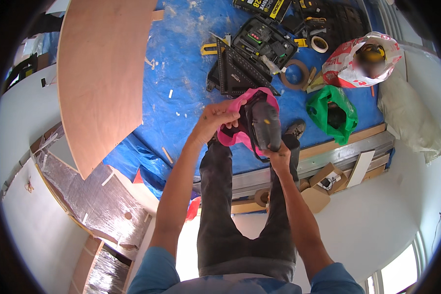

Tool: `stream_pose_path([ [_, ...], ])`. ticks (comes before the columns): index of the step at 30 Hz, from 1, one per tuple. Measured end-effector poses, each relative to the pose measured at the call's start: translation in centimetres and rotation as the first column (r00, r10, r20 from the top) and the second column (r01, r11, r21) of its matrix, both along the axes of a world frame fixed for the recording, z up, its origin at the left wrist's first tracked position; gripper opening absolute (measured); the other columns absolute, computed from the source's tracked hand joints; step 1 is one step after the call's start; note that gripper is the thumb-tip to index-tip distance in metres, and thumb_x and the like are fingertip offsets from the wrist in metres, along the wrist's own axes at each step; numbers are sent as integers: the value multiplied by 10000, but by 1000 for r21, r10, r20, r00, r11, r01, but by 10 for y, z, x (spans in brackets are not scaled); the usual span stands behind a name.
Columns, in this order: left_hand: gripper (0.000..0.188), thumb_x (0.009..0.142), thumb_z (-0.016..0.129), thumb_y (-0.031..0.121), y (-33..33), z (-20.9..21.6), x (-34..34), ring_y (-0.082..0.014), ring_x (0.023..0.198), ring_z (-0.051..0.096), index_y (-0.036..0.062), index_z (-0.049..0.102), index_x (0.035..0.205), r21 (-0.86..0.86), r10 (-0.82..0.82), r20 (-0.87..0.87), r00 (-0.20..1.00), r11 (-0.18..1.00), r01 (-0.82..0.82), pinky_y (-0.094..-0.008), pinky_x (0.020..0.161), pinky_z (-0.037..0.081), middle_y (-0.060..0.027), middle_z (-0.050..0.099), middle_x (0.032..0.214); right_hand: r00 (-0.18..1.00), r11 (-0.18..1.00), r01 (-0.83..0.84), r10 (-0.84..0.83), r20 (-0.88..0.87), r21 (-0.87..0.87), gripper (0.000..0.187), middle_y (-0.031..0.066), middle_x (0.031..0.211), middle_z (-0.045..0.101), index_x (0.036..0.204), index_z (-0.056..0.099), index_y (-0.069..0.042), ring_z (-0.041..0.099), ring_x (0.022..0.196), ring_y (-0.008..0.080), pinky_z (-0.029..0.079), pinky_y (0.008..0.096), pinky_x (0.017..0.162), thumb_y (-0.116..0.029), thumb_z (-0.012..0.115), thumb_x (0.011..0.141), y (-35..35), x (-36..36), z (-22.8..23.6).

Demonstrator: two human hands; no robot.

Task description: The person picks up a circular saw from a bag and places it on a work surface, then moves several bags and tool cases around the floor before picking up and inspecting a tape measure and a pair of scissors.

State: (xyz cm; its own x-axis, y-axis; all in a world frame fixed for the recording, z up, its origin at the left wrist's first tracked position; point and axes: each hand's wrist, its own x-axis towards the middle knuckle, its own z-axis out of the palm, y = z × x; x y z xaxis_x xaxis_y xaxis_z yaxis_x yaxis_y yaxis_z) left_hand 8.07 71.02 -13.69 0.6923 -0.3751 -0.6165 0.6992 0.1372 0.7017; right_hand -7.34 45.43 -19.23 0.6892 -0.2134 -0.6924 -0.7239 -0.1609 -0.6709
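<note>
Holding pink bag (239,138), unclear black object (265,122), right fingers (270,153) half-hidden

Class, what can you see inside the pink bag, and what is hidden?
A black object sits partly in the pink bag, the right hand at its lower end and the left hand gripping the bag. Whatever lies deeper is covered.

Blk/yel box (263,7), top edge of view: lg lettering w/ a no. on blk ground, plus a line of print on yel strip, part cut off by frame. Wht/red carrier bag (342,63), RH side: lg red lettering, pt lost in folds. Blk triangular square (237,81), upper ctr: sm pale lettering on its face.
</note>
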Motion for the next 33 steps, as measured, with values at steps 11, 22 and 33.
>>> stream_pose_path([
  [11,456,805,633,58,10,12,-51,-125,658,554,-67,583,1241,-43,66,-99,993,997,-71,-260,628,444,-100,654,899,962,987,-132,105,-252,-92,362,177,729,666,924,678,5,675,714,254,507,354,690,-114,724,585,5,-55,-5],
  [22,245,777,641,76,12,-4,-36,-109,612,498,-80,686,962,-8,24,-66,998,1000,-24,-256,597,394,-94,649,788,668,580,-728,720,-188,-365,395,222,994,647,1096,630,-41,657,921,370,526,468,835,-153,602,718,33,49,-49],
  [33,122,733,620,75,23,3,-45,-142,611,463,-44,627,709,-165,213,-144,966,958,-236,-285,594,378,-123,625,872,546,384,-810,771,-328,-444,396,241,1233,518,1102,630,-34,545,1078,461,543,459,856,-157,664,727,78,-8,-59],
])
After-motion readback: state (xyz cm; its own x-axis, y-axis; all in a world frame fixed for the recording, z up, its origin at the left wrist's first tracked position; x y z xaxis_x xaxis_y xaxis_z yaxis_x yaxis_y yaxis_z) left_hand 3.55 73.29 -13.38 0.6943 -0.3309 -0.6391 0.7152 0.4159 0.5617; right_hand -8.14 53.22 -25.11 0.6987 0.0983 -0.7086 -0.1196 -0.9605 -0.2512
